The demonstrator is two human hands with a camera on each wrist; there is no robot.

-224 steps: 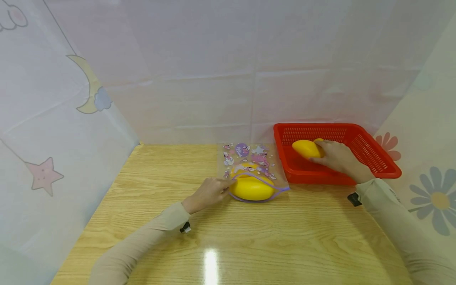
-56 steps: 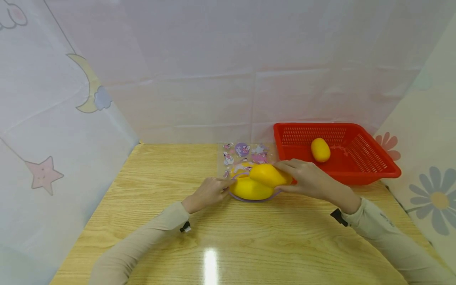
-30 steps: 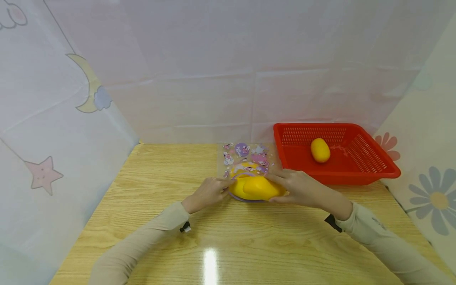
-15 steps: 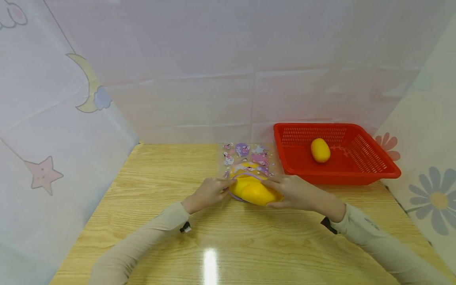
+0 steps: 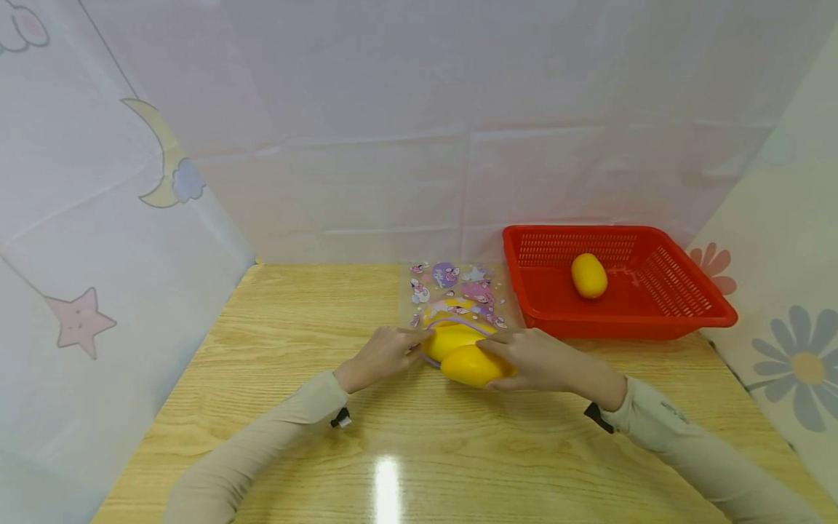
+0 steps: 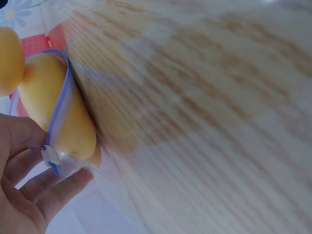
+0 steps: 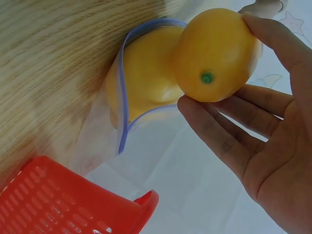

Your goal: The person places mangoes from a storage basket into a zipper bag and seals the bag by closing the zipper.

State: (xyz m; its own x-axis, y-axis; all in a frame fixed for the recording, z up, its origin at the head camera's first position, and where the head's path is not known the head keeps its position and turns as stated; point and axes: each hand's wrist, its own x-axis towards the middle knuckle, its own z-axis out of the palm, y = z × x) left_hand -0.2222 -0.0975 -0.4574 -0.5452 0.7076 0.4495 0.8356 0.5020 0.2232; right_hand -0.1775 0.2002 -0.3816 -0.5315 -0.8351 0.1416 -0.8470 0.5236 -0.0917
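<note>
A clear printed zip bag (image 5: pixel 445 275) with a purple-edged mouth lies on the table, its mouth toward me. My left hand (image 5: pixel 385 356) pinches the left side of that mouth, beside a white slider (image 6: pixel 50 156) seen in the left wrist view. Inside are yellow mangoes; one mango (image 7: pixel 146 73) fills the mouth, and another shows through the film behind it. My right hand (image 5: pixel 540 358) holds a further mango (image 5: pixel 468 365) between thumb and fingers, just in front of the mouth. Its green stem nub (image 7: pixel 207 78) shows in the right wrist view.
A red slotted basket (image 5: pixel 609 322) stands at the back right, close beside the bag, with one mango (image 5: pixel 589 276) in it. The wooden table (image 5: pixel 314 306) meets a pale sheet wall (image 5: pixel 353 189) along its back edge.
The right hand took a mango from the basket, brought it left to the bag mouth, then lowered it toward me in front of the bagged mango. The left hand keeps its place.
</note>
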